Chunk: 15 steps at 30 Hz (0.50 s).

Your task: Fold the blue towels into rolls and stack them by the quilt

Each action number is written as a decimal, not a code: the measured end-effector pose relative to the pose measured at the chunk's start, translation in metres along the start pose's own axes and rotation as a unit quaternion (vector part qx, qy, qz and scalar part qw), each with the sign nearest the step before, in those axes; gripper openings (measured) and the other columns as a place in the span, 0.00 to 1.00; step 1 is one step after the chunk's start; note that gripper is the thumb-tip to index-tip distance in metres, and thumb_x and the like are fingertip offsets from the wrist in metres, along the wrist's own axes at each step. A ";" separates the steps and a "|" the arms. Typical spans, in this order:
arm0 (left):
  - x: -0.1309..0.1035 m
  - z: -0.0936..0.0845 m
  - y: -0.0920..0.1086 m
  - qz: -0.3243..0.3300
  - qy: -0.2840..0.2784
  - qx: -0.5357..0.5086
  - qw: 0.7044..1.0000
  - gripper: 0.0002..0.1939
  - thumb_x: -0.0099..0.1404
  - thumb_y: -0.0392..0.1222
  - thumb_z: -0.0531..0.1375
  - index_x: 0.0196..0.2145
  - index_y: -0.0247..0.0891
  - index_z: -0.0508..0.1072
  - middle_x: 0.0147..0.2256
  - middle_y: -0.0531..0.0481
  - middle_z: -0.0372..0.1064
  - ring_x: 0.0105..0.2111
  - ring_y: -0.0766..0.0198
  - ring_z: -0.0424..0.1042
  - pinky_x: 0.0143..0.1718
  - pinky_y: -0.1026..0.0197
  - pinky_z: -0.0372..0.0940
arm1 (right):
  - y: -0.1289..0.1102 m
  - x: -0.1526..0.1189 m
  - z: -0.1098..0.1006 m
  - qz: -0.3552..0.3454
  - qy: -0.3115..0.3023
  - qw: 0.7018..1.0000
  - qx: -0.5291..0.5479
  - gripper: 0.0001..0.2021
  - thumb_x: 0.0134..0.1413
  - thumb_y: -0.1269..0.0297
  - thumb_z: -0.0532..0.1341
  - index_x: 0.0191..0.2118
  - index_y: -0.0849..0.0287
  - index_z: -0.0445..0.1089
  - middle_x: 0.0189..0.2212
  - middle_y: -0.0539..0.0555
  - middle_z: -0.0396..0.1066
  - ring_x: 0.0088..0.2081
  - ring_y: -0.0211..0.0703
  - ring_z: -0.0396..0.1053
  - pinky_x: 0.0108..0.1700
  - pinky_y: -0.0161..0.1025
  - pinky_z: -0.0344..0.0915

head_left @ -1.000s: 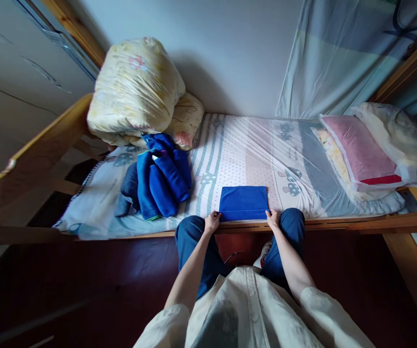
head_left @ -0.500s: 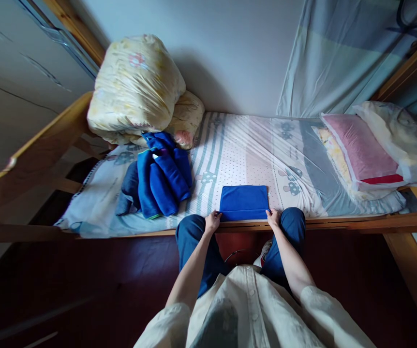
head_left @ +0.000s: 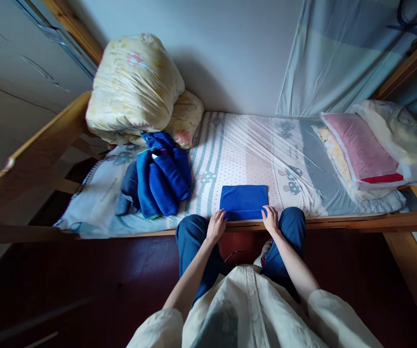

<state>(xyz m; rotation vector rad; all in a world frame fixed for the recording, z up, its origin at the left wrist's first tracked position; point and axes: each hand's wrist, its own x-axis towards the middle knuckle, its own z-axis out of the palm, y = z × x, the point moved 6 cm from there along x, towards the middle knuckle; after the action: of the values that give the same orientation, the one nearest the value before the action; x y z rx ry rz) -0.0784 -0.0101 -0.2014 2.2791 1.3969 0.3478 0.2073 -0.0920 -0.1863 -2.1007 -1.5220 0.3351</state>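
A blue folded cloth lies flat near the front edge of the bed, with a narrow folded strip along its near side. My left hand rests at the cloth's near left corner, its fingers stretched out onto the edge. At the near right corner, my right hand has its fingers spread and touching the strip. Neither hand pinches the fabric. To the left lies a loose pile of blue cloths, some with green edging, beside a darker grey-blue piece.
The bed has a patterned sheet and a wooden front rail. A big cream quilt bundle sits at the back left. A pink pillow in clear plastic lies at the right. A curtain hangs behind.
Both hands have let go of the cloth's near corners and shifted inward, fingers now extended over the folded strip. The cloth itself has stayed in place.
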 end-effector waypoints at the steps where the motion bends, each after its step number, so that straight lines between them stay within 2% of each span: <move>1: -0.002 0.005 0.004 0.022 -0.014 0.012 1.000 0.22 0.70 0.39 0.54 0.60 0.38 0.71 0.63 0.38 0.66 0.66 0.49 0.63 0.66 0.44 0.61 | -0.007 -0.003 0.003 -0.023 -0.026 0.999 -0.017 0.17 0.67 0.67 0.54 0.56 0.58 0.74 0.54 0.62 0.76 0.56 0.49 0.71 0.62 0.45 0.64; 4: -0.005 0.019 0.011 0.050 -0.054 0.046 0.996 0.26 0.69 0.39 0.54 0.64 0.36 0.68 0.66 0.37 0.62 0.69 0.47 0.58 0.69 0.43 0.57 | -0.018 -0.012 0.012 -0.064 -0.100 0.991 -0.060 0.20 0.65 0.67 0.57 0.61 0.57 0.71 0.58 0.61 0.73 0.61 0.49 0.68 0.63 0.47 0.62; 7: -0.004 0.028 0.009 0.046 -0.077 0.072 0.993 0.29 0.68 0.37 0.53 0.66 0.31 0.66 0.68 0.34 0.60 0.70 0.46 0.56 0.70 0.44 0.54 | -0.017 -0.017 0.019 -0.071 -0.145 0.983 -0.091 0.24 0.63 0.68 0.59 0.64 0.59 0.69 0.63 0.62 0.70 0.65 0.51 0.64 0.65 0.50 0.61; 11: 0.000 0.035 0.004 0.047 -0.098 0.101 0.989 0.32 0.66 0.31 0.51 0.67 0.29 0.64 0.68 0.34 0.58 0.70 0.47 0.57 0.70 0.45 0.52 | -0.011 -0.015 0.025 -0.078 -0.165 0.975 -0.127 0.26 0.62 0.73 0.57 0.66 0.62 0.66 0.65 0.63 0.67 0.68 0.50 0.61 0.67 0.50 0.59; 15: 0.009 0.038 -0.001 0.058 -0.124 0.118 0.984 0.34 0.63 0.26 0.50 0.67 0.30 0.64 0.68 0.33 0.60 0.69 0.49 0.59 0.71 0.46 0.52 | -0.002 -0.007 0.026 -0.075 -0.169 0.969 -0.162 0.28 0.61 0.80 0.53 0.65 0.62 0.68 0.65 0.63 0.67 0.68 0.48 0.61 0.68 0.49 0.57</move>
<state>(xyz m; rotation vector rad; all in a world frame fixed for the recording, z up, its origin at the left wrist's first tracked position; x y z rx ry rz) -0.0588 -0.0108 -0.2349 2.4980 1.2378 -0.0718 0.1906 -0.0916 -0.2073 -2.2396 -2.0411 0.4291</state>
